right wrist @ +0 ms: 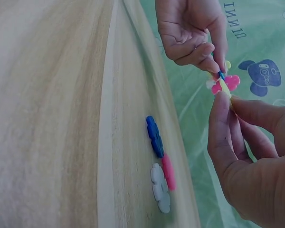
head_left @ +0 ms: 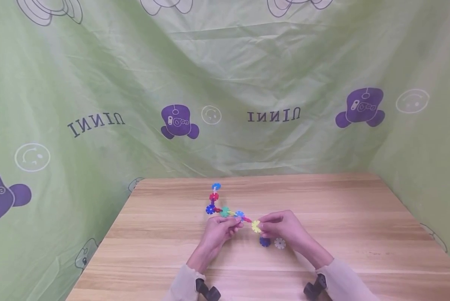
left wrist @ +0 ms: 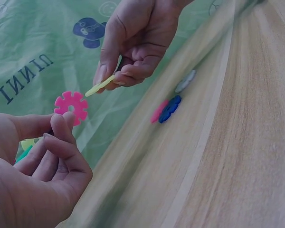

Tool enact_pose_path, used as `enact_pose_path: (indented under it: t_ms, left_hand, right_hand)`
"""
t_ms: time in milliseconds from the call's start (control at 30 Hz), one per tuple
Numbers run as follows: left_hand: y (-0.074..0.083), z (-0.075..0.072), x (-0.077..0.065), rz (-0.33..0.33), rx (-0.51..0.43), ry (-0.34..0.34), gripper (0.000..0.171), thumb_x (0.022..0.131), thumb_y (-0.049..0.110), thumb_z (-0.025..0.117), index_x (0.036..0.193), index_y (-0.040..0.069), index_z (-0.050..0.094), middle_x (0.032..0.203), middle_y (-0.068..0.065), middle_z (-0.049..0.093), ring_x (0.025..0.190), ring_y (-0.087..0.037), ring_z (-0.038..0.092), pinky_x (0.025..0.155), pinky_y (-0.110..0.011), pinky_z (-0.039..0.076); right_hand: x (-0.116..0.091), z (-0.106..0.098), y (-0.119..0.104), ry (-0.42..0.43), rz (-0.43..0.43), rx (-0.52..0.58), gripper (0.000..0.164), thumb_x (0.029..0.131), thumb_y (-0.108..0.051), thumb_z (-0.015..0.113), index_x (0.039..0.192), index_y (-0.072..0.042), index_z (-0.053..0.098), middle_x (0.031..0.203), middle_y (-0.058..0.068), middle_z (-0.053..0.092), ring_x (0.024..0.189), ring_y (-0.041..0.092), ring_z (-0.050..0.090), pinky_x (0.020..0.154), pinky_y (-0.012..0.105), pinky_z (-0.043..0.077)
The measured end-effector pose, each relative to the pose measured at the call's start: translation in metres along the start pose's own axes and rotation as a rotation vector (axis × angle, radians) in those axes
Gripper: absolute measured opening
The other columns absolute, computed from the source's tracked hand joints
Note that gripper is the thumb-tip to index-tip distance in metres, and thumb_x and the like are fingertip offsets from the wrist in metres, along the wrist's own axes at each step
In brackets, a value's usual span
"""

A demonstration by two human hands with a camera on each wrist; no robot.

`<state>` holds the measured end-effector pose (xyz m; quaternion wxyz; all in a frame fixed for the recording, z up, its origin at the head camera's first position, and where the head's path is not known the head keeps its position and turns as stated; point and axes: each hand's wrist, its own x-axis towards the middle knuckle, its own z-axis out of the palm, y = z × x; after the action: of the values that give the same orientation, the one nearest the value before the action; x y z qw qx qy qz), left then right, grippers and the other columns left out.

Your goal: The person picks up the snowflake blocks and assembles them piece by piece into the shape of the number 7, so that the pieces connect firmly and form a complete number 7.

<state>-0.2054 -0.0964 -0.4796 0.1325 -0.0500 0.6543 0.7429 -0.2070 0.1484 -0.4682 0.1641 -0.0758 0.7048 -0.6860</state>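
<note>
A bent chain of notched plastic snowflake discs in several colours runs from a blue disc [head_left: 216,186] at its far end, past a red disc [head_left: 214,196] and a green disc [head_left: 225,212]. My left hand [head_left: 220,232] pinches the light blue disc [head_left: 240,215] near the chain's close end. Beyond those fingertips a pink disc [left wrist: 70,107] sticks out, its face showing in the left wrist view. Between thumb and fingers, my right hand [head_left: 285,228] pinches a yellow disc [head_left: 255,226], its edge right by the pink disc's rim.
On the wooden table [head_left: 153,251], a dark blue disc [head_left: 264,242] and a white disc [head_left: 280,243] lie below the right hand. Next to them the wrist views show a loose pink disc [right wrist: 168,172]. A green printed cloth [head_left: 225,75] hangs behind the table.
</note>
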Motion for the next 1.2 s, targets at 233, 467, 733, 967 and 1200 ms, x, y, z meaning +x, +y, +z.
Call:
enact_pose_path:
  t_ms: [233,467,733,967,1200]
  left_hand:
    - [-0.001,0.002,-0.001,0.002,-0.002,-0.026,0.025,0.095,0.016,0.077,0.112,-0.002,0.077,0.09,-0.004,0.081,0.077,-0.007,0.065,0.07,-0.019,0.053]
    - [-0.001,0.002,-0.002,-0.015,0.005,-0.046,0.023,0.093,0.017,0.078,0.108,0.0,0.077,0.091,-0.005,0.081,0.076,-0.008,0.065,0.067,-0.018,0.051]
    - [-0.006,0.003,-0.002,-0.028,0.007,-0.094,0.013,0.093,0.01,0.075,0.101,0.001,0.077,0.08,0.001,0.078,0.069,-0.006,0.062,0.062,-0.018,0.047]
    - [-0.005,0.002,-0.002,-0.013,0.026,-0.078,0.016,0.093,0.011,0.076,0.103,-0.002,0.077,0.083,-0.002,0.079,0.07,-0.006,0.063,0.063,-0.018,0.049]
    - [-0.003,0.0,-0.002,0.017,0.07,-0.086,0.024,0.094,0.016,0.078,0.108,-0.004,0.077,0.093,-0.01,0.081,0.075,-0.008,0.068,0.069,-0.021,0.056]
  right_hand:
    - [0.003,0.003,-0.001,-0.009,-0.01,-0.026,0.037,0.091,-0.006,0.077,0.12,0.015,0.069,0.097,0.013,0.081,0.075,0.013,0.077,0.078,0.034,0.067]
    - [0.004,0.003,-0.003,-0.023,-0.014,-0.081,0.031,0.092,-0.003,0.074,0.118,0.014,0.07,0.093,0.011,0.08,0.072,0.012,0.074,0.076,0.036,0.067]
    - [0.001,0.005,-0.006,-0.038,-0.03,-0.161,0.026,0.091,-0.001,0.074,0.112,0.014,0.072,0.091,0.013,0.079,0.071,0.013,0.07,0.072,0.035,0.066]
    - [0.004,0.004,-0.005,-0.056,-0.018,-0.153,0.026,0.091,-0.002,0.076,0.112,0.013,0.072,0.091,0.013,0.079,0.071,0.013,0.073,0.074,0.036,0.067]
    - [0.006,-0.006,-0.004,-0.075,-0.04,-0.22,0.029,0.091,-0.009,0.078,0.114,0.008,0.073,0.097,0.017,0.079,0.079,0.025,0.077,0.078,0.039,0.067]
